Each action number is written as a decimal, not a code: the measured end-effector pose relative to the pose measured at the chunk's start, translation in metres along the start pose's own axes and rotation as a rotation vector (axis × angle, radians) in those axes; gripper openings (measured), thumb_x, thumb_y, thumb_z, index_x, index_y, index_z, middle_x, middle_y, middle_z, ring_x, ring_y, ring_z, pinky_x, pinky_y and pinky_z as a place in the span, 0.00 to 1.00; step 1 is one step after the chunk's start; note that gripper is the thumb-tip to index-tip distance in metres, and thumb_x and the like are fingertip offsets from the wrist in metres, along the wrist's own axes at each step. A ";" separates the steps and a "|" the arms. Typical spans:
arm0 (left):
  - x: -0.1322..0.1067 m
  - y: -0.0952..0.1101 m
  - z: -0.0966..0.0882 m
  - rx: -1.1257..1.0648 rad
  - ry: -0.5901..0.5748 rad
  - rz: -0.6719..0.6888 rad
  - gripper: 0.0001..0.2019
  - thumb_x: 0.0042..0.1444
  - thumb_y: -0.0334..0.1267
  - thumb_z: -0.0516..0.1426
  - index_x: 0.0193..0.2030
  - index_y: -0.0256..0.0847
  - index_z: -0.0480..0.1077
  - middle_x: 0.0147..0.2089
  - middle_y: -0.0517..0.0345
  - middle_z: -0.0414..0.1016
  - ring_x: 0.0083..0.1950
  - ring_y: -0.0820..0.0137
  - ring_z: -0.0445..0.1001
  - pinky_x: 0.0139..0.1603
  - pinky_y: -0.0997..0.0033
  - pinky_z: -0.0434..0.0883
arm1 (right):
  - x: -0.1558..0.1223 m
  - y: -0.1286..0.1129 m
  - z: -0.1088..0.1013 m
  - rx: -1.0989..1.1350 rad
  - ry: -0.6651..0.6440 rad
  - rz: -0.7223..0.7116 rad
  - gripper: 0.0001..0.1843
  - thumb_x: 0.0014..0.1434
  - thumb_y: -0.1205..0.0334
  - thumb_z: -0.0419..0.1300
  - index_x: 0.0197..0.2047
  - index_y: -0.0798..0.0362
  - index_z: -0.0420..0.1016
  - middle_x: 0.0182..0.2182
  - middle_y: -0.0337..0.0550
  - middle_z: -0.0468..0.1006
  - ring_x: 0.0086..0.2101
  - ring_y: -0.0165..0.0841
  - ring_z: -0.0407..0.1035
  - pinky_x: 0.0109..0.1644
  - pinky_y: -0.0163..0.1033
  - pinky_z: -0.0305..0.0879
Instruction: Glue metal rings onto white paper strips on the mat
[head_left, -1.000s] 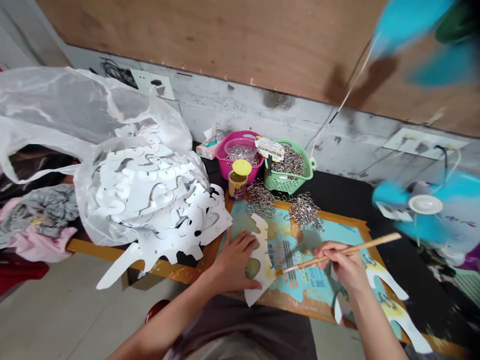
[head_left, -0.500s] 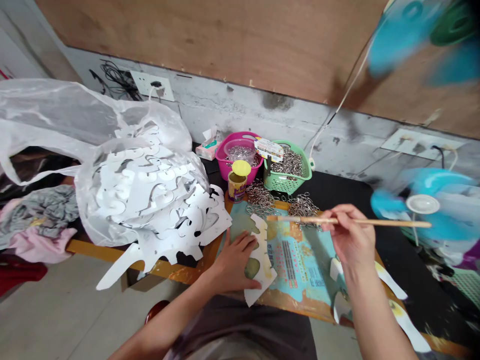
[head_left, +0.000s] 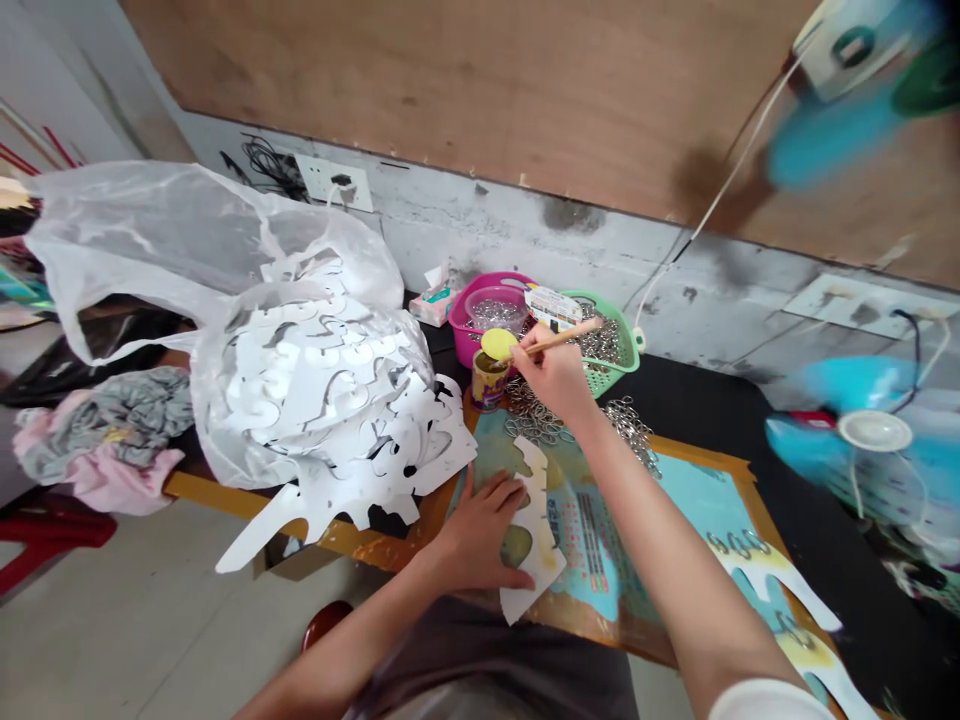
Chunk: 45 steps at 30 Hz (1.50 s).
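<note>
My left hand (head_left: 480,535) lies flat with fingers apart on a white cut-out piece (head_left: 535,520) with a notched, scalloped edge. Pinched in my right hand (head_left: 556,380) is a wooden-handled brush (head_left: 574,333), its lower end at the mouth of a small yellow can (head_left: 489,388). The bristles are hidden there. A round yellow lid (head_left: 499,345) stands tilted at the can's rim. Loose metal rings (head_left: 538,418) lie behind my right wrist. At the right, white pieces (head_left: 806,590) with yellowish smears carry several rings.
A clear plastic bag (head_left: 202,420) bulges with white cut-outs at left. Against the wall stand a pink basket (head_left: 465,345) and a green basket (head_left: 604,378) of metal rings, beside a tissue pack (head_left: 433,304). A blue fan (head_left: 874,430) is at right, cloths (head_left: 112,425) at far left.
My right hand has moved left and away from me, bringing the brush from above the white piece to the can. My left hand stays on the piece. The view has shifted slightly.
</note>
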<state>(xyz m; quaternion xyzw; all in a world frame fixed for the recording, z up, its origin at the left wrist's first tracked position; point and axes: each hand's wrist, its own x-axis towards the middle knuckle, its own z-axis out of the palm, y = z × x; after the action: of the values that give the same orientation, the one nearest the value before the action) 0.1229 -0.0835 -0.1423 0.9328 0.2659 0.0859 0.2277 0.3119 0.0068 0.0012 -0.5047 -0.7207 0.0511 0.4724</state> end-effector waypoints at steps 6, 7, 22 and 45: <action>0.000 0.000 0.001 -0.009 0.002 -0.007 0.56 0.39 0.72 0.62 0.71 0.44 0.56 0.71 0.43 0.59 0.74 0.42 0.50 0.73 0.34 0.29 | -0.014 0.010 -0.010 0.380 0.234 0.269 0.16 0.62 0.48 0.62 0.32 0.49 0.65 0.23 0.36 0.76 0.26 0.31 0.75 0.32 0.35 0.75; 0.000 -0.001 0.001 -0.008 0.004 -0.005 0.56 0.39 0.73 0.62 0.71 0.44 0.56 0.71 0.43 0.59 0.74 0.43 0.50 0.73 0.34 0.28 | -0.018 0.014 -0.014 0.454 0.270 0.329 0.17 0.60 0.47 0.63 0.31 0.49 0.64 0.22 0.35 0.75 0.25 0.31 0.76 0.32 0.35 0.76; -0.001 -0.001 0.000 -0.010 -0.016 -0.001 0.55 0.41 0.74 0.60 0.71 0.43 0.54 0.72 0.44 0.57 0.75 0.44 0.48 0.72 0.34 0.26 | -0.155 0.038 -0.100 0.808 0.077 0.698 0.13 0.54 0.56 0.69 0.40 0.49 0.74 0.25 0.40 0.80 0.21 0.30 0.72 0.22 0.32 0.70; -0.002 0.002 -0.001 -0.004 -0.017 -0.013 0.56 0.42 0.71 0.63 0.72 0.44 0.52 0.73 0.45 0.55 0.75 0.45 0.48 0.72 0.32 0.26 | -0.199 0.026 -0.113 0.691 -0.227 0.775 0.04 0.52 0.63 0.65 0.32 0.52 0.82 0.34 0.46 0.84 0.36 0.40 0.79 0.38 0.40 0.77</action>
<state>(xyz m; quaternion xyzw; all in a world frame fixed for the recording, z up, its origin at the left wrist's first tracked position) 0.1219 -0.0853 -0.1408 0.9312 0.2699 0.0768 0.2327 0.4216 -0.1805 -0.0763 -0.5404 -0.4690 0.5106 0.4767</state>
